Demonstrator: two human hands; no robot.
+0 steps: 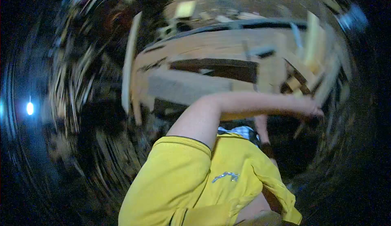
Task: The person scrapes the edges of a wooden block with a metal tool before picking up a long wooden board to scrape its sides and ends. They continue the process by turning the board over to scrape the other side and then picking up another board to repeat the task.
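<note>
My left arm, in a yellow sleeve, reaches across my body to the right. At its end my left hand (311, 107) is smeared by motion, close to the lower end of a slanting pale board (328, 81); I cannot tell whether its fingers hold anything. Below that forearm, a strip of bare skin shows beside checked blue-and-white cloth (243, 132). My right hand does not show. Ahead lies a wooden workbench (207, 43) with a wide greyish board (183, 85) along its near side. A dark opening runs behind this board.
An upright plank (131, 63) stands at the bench's left end, and a yellowish one (312, 41) at its right. Small wood blocks (294, 83) sit near the right side. A blue-grey object (262, 51) rests on top. Blurred piles of thin wood strips (73, 87) lie to the left.
</note>
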